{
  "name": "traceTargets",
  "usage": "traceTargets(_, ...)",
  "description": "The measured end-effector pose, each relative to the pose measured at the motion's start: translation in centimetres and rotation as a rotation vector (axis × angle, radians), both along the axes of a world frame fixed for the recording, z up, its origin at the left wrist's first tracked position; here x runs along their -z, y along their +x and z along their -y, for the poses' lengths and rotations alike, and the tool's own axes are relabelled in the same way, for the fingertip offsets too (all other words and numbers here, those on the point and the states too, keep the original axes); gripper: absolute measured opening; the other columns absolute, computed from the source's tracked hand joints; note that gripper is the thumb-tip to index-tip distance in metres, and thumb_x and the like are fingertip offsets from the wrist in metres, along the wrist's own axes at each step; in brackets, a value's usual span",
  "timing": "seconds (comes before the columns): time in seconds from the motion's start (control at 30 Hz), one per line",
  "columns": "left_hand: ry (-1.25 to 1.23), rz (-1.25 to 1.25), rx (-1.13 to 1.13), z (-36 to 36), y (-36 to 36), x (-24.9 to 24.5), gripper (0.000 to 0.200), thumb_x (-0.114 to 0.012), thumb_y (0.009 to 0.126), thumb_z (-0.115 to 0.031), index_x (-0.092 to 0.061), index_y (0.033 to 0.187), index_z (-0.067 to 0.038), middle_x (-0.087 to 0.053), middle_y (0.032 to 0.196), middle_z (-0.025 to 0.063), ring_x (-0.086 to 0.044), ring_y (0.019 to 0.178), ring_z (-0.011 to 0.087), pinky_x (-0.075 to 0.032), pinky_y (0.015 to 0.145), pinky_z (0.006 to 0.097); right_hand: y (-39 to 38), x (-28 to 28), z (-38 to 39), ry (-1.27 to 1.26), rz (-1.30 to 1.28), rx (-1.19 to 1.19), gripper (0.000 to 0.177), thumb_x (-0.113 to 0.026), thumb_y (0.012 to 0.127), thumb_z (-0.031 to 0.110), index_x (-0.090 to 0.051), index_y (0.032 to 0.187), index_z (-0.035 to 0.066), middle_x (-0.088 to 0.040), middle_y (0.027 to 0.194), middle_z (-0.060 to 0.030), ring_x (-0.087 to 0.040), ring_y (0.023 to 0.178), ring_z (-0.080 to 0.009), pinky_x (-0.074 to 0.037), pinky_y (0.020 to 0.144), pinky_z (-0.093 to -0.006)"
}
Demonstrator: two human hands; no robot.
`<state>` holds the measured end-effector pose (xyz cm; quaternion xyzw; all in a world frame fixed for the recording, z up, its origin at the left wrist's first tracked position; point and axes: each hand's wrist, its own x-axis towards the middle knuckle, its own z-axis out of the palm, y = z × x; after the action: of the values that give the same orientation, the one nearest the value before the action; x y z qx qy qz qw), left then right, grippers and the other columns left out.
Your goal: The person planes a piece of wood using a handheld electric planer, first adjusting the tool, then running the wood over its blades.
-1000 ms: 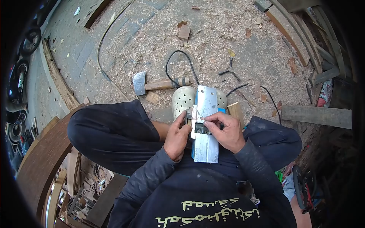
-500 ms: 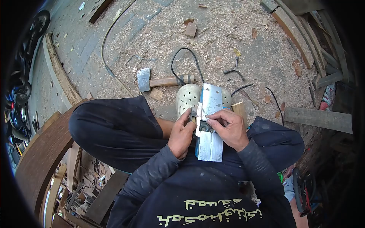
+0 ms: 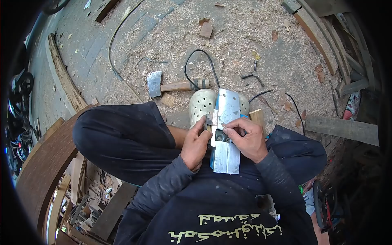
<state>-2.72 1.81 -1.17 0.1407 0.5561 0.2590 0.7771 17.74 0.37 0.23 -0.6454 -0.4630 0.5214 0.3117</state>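
An electric hand planer rests sole up between my knees, its flat metal base facing me. My left hand is closed on the planer's left side, thumb and fingers at a small metal plate beside the cutter opening. On the other side, my right hand is closed in a pinch, thumb and forefinger meeting over the dark cutter slot. Whatever lies between those fingertips is too small to make out. Blue parts of the planer's body show at its edges.
An axe lies beyond my clog, beside a black cable loop. A three-armed wrench lies to the right. Wood shavings cover the ground. Curved timber stands at my left, with a plank at right.
My hands and the planer hold almost the same position. At the far left edge, a dark motorbike shape has shifted in the view.
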Motion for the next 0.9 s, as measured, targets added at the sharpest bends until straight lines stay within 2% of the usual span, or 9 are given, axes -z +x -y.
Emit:
traceTargets(0.07, 0.0, 0.015, -0.001, 0.21, -0.14, 0.55, 0.068, -0.05, 0.103, 0.003, -0.035, 0.169, 0.009, -0.068, 0.137, 0.0151, -0.067, 0.112, 0.0142, -0.054, 0.1, 0.0276, 0.24, -0.13, -0.43, 0.06, 0.043, -0.082, 0.015, -0.083, 0.095, 0.008, -0.082, 0.108, 0.0, -0.075, 0.096, -0.0039, -0.06, 0.077, -0.0063, -0.046, 0.067, -0.0249)
traceTargets(0.53, 0.02, 0.015, -0.003, 0.37, -0.16, 0.53, 0.068, -0.052, 0.104, 0.002, -0.032, 0.169, 0.011, -0.068, 0.139, 0.0167, -0.067, 0.115, 0.0144, -0.053, 0.102, 0.0276, 0.32, 0.24, -0.61, -0.003, 0.026, -0.088, 0.014, -0.082, 0.095, 0.005, -0.084, 0.107, -0.001, -0.074, 0.096, -0.0035, -0.059, 0.075, -0.0062, -0.045, 0.065, -0.025)
traceTargets(0.9, 0.017, 0.021, 0.009, 0.47, -0.38, 0.68, 0.069, -0.052, 0.105, 0.003, -0.03, 0.17, 0.01, -0.071, 0.133, 0.0177, -0.07, 0.107, 0.0149, -0.056, 0.095, 0.0274, 0.23, 0.7, -0.53, 0.023, 0.035, -0.108, 0.015, -0.082, 0.094, 0.008, -0.084, 0.106, -0.001, -0.073, 0.093, -0.0037, -0.059, 0.076, -0.0074, -0.045, 0.067, -0.0263)
